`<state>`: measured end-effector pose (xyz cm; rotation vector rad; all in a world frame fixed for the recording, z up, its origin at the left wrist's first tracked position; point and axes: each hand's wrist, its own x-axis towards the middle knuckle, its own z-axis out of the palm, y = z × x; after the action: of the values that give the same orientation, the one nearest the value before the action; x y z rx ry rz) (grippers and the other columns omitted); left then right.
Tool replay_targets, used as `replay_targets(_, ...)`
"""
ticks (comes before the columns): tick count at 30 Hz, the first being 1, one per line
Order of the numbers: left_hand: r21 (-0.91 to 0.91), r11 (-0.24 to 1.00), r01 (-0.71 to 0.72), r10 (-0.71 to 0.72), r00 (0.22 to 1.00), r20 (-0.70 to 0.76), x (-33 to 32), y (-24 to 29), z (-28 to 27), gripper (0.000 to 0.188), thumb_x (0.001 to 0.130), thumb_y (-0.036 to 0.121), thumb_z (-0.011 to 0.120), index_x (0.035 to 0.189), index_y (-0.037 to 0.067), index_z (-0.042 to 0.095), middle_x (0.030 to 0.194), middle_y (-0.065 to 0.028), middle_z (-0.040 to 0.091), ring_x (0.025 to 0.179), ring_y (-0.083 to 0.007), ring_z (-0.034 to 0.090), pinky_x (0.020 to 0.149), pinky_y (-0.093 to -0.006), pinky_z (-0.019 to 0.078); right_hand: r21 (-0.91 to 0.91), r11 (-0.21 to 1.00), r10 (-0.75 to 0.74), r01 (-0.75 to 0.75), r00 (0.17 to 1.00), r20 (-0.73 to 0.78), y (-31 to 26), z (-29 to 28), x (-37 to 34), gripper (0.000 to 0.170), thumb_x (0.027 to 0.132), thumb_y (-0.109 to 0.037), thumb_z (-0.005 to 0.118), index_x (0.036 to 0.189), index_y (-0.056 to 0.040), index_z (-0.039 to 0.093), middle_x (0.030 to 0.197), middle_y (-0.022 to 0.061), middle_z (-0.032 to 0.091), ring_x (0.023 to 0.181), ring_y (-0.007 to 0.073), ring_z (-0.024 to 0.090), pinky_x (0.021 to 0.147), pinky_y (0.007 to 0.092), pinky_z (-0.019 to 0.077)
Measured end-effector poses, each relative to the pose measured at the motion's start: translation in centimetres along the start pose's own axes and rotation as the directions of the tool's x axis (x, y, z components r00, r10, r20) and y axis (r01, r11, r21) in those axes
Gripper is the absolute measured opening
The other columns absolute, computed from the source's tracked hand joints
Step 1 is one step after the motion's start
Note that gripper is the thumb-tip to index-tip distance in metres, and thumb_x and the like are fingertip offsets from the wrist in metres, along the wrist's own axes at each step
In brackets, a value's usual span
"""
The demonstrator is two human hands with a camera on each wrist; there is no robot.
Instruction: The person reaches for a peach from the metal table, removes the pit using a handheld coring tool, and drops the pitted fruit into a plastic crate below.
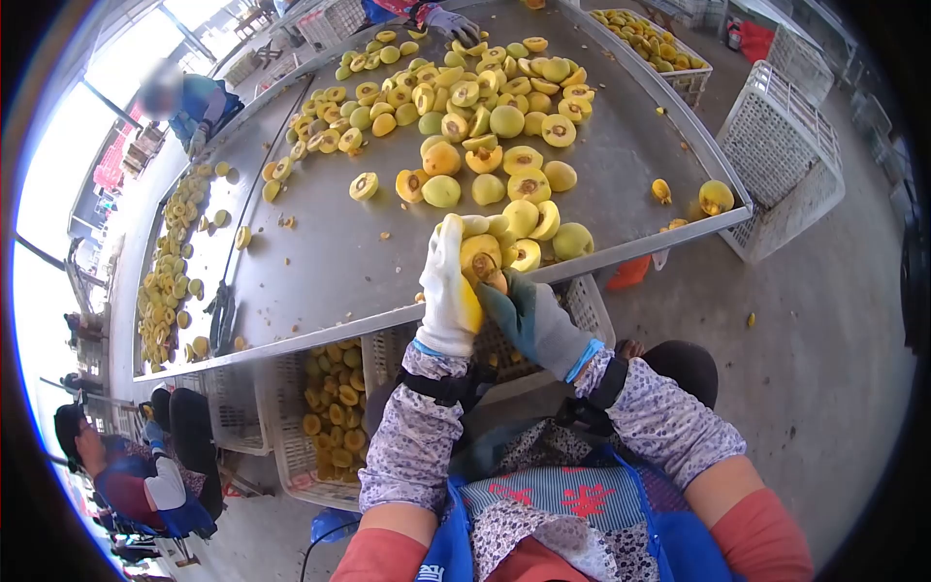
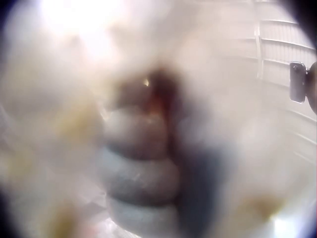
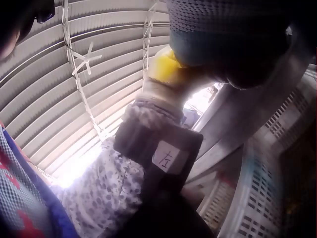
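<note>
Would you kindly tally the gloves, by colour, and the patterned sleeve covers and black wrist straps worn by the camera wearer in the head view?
White-and-yellow glove: 1
Grey-and-teal glove: 1
Patterned sleeve covers: 2
Black wrist straps: 2
Total: 6

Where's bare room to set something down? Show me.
On the metal table, bar crumbs: left of the left hand, between the heap of fruit and the near edge; and right of the heap, short of the right edge and its corner fruit. Crowded: the heap, the row of fruit far left, and just beyond the right hand.
</note>
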<state>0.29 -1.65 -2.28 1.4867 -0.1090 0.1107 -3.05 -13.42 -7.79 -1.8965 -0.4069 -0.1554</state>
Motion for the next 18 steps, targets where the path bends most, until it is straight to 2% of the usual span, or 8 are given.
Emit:
replay_targets(2, 0.005, 0.998, -0.064, 0.064, 0.998, -0.024, -0.2, -0.2, 0.2, 0.027, 0.104, 0.021, 0.043, 0.11, 0.0, 0.059, 0.111, -0.0117, 0.063, 0.102, -0.0221, 0.063, 0.09, -0.0326, 0.0522, 0.075, 0.997, 0.006, -0.005, 1.0, -0.014, 0.9, 1.2, -0.2, 0.032, 0.103, -0.028, 0.054, 0.104, 0.0029, 0.063, 0.085, 0.0085, 0.07, 0.081, 0.0104, 0.061, 0.071, 0.0315, 0.0513)
replay_targets(4, 0.63, 0.641, -0.438, 0.476, 0.871, 0.12, -0.4, -0.3, 0.1, 0.019, 0.1, 0.014, 0.046, 0.108, 0.001, 0.059, 0.105, -0.0116, 0.062, 0.095, -0.0218, 0.063, 0.086, -0.0328, 0.0535, 0.153, 0.988, 0.015, -0.01, 0.999, -0.03, 1.9, 2.1, -0.7, 0.033, 0.104, -0.028, 0.052, 0.104, 0.0029, 0.063, 0.085, 0.0053, 0.069, 0.08, 0.0088, 0.058, 0.071, 0.0307, 0.051)
replay_targets(8, 0.623, 0.642, -0.447, 0.485, 0.866, 0.12, -0.8, 0.1, 0.6, 0.016, 0.096, 0.009, 0.047, 0.104, 0.002, 0.059, 0.103, -0.0114, 0.061, 0.093, -0.0214, 0.063, 0.081, -0.0324, 0.0551, 0.219, 0.975, 0.034, -0.035, 0.999, 0.011, 2.1, 2.5, -1.2, 0.035, 0.106, -0.03, 0.048, 0.1, 0.0012, 0.063, 0.081, 0.0008, 0.066, 0.075, 0.0065, 0.055, 0.067, 0.0265, 0.049)
replay_targets(13, 0.327, 0.847, -0.419, 0.399, 0.908, 0.128, -0.5, 0.0, 0.6, 0.032, 0.105, 0.024, 0.04, 0.095, 0.001, 0.06, 0.096, -0.012, 0.065, 0.076, -0.021, 0.064, 0.07, -0.0311, 0.0565, 0.294, 0.956, -0.027, 0.01, 0.998, 0.054, -1.0, 0.0, -0.7, 0.046, 0.105, -0.045, 0.046, 0.09, -0.0047, 0.062, 0.067, -0.0025, 0.055, 0.057, 0.0047, 0.049, 0.051, 0.023, 0.0429)
replay_targets(14, 0.328, 0.848, -0.417, 0.397, 0.909, 0.127, -0.5, 0.3, 0.4, 0.032, 0.105, 0.024, 0.04, 0.095, 0.001, 0.06, 0.096, -0.012, 0.065, 0.076, -0.021, 0.064, 0.07, -0.0311, 0.0565, 0.414, 0.809, 0.3, -0.416, 0.899, 0.318, -4.0, -2.1, -0.3, 0.05, 0.102, -0.053, 0.045, 0.088, -0.0075, 0.06, 0.064, -0.0036, 0.051, 0.051, 0.0053, 0.045, 0.045, 0.0229, 0.0388)
replay_targets(15, 0.238, 0.922, -0.306, 0.279, 0.95, 0.14, -0.4, 0.6, 0.2, 0.036, 0.106, 0.029, 0.04, 0.095, 0.002, 0.059, 0.092, -0.0125, 0.065, 0.073, -0.021, 0.063, 0.068, -0.0318, 0.0559, 0.394, 0.505, 0.504, -0.768, 0.633, 0.588, -5.5, -3.3, 0.0, 0.054, 0.1, -0.06, 0.044, 0.086, -0.0103, 0.058, 0.06, -0.0048, 0.047, 0.044, 0.0059, 0.041, 0.039, 0.0227, 0.0347)
replay_targets(17, 0.148, 0.972, -0.181, 0.156, 0.974, 0.164, -0.2, 0.7, 0.0, 0.04, 0.106, 0.034, 0.039, 0.094, 0.002, 0.059, 0.088, -0.013, 0.065, 0.07, -0.021, 0.063, 0.065, -0.0325, 0.0553, 0.416, 0.392, 0.447, -0.82, 0.565, 0.693, -4.5, -3.5, 0.2, 0.056, 0.098, -0.064, 0.043, 0.085, -0.0118, 0.056, 0.059, -0.0051, 0.044, 0.041, 0.0061, 0.039, 0.036, 0.0226, 0.0319)
replay_targets(18, -0.127, 0.99, 0.06, -0.036, 0.982, 0.184, -0.2, 0.5, -0.1, 0.04, 0.105, 0.036, 0.041, 0.093, 0.002, 0.058, 0.086, -0.0135, 0.065, 0.07, -0.0217, 0.063, 0.063, -0.0329, 0.0544, 0.418, 0.276, 0.37, -0.865, 0.497, 0.785, -4.3, -3.6, 0.2, 0.057, 0.096, -0.068, 0.043, 0.085, -0.0134, 0.054, 0.058, -0.0053, 0.042, 0.038, 0.0063, 0.037, 0.034, 0.0226, 0.029)
